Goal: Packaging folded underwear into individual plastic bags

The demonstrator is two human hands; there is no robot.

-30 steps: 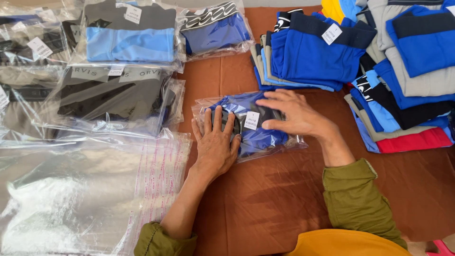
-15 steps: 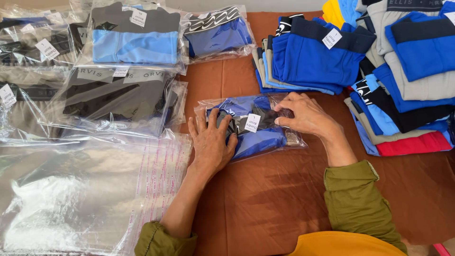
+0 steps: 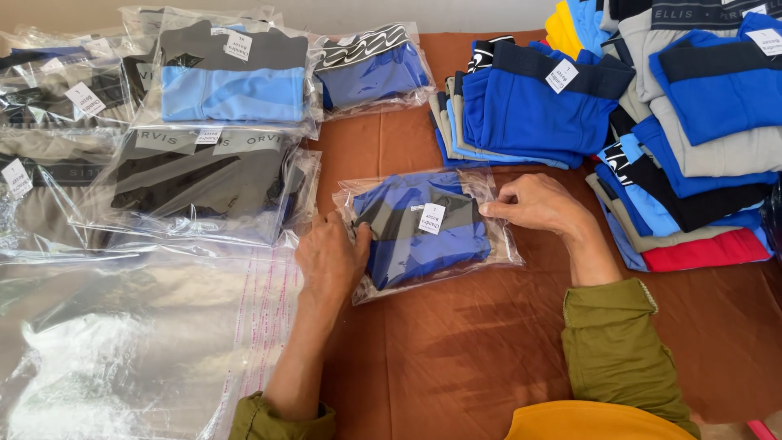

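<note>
Bagged blue shorts (image 3: pixel 423 232) lie mid-worktop (image 3: pixel 489 358). Left hand (image 3: pixel 330 259) pinches the bag's left edge, right hand (image 3: pixel 533 204) pinches its right edge. Likely light, soft, slippery plastic; best gripped at the edges.

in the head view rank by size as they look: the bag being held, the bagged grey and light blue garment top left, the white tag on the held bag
1. bagged grey and light blue garment
2. held bag, somewhat smaller, though it lies nearer the camera
3. white tag, by far the smallest
</note>
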